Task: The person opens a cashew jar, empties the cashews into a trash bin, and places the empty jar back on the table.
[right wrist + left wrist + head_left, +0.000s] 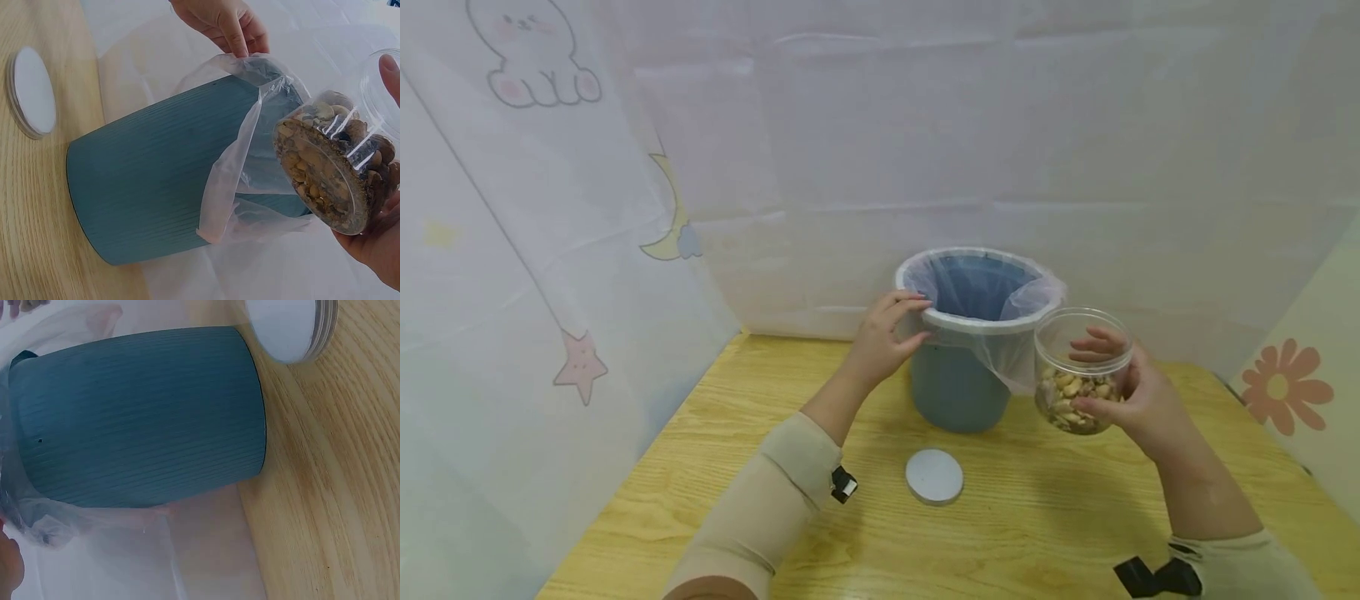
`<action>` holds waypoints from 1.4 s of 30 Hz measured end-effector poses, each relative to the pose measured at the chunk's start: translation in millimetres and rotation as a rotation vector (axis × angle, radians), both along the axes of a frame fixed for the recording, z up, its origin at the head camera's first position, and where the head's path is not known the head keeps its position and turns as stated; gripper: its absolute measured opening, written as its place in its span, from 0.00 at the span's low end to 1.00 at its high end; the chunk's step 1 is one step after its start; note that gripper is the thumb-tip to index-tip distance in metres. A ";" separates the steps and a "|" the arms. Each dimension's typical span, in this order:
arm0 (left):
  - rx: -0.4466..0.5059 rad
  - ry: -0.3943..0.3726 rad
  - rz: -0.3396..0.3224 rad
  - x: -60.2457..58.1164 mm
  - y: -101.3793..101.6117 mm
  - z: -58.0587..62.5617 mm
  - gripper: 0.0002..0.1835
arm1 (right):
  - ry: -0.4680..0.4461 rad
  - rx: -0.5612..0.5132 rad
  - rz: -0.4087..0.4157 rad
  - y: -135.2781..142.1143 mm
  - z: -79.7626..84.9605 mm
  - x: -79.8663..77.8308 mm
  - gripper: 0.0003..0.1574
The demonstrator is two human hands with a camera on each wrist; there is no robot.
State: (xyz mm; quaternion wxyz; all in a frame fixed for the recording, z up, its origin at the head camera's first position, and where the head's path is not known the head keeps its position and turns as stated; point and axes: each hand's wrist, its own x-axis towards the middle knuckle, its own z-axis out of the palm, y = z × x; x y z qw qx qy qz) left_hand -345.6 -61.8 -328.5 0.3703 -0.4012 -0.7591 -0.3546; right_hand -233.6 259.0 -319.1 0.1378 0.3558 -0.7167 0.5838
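A blue-green trash can, lined with a thin clear plastic bag, stands upright on the table. My left hand holds its white rim at the left side, fingers over the edge and thumb lower on the outside. To the right of the can, my right hand grips a clear plastic jar above the table, slightly tilted. Inside the jar lie brown and tan nuts or nut shells, filling roughly its lower half. The jar's mouth is uncovered. Little of the left hand shows in the left wrist view.
A round white lid lies on the wood-grain table in front of the can. Pale printed sheets hang behind and to the sides. Part of the bag hangs over the can's front right rim, near the jar.
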 end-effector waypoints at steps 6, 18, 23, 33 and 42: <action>0.060 -0.027 -0.001 -1.8 7.6 -1.0 0.19 | -0.007 -0.013 -0.004 2.2 2.1 0.1 0.49; 0.100 -0.009 0.014 -1.8 11.3 -0.9 0.15 | -0.011 -0.046 0.015 5.7 7.2 -1.8 0.48; 0.098 -0.011 0.003 -0.5 10.2 -0.8 0.15 | -0.009 -0.040 -0.004 8.1 10.7 -4.3 0.48; 0.085 -0.006 -0.002 6.4 7.6 0.8 0.15 | 0.004 0.167 -0.280 15.9 27.7 -13.5 0.50; 0.105 -0.014 -0.004 7.6 6.5 -0.1 0.16 | -0.024 0.412 -0.483 28.4 58.9 -39.5 0.30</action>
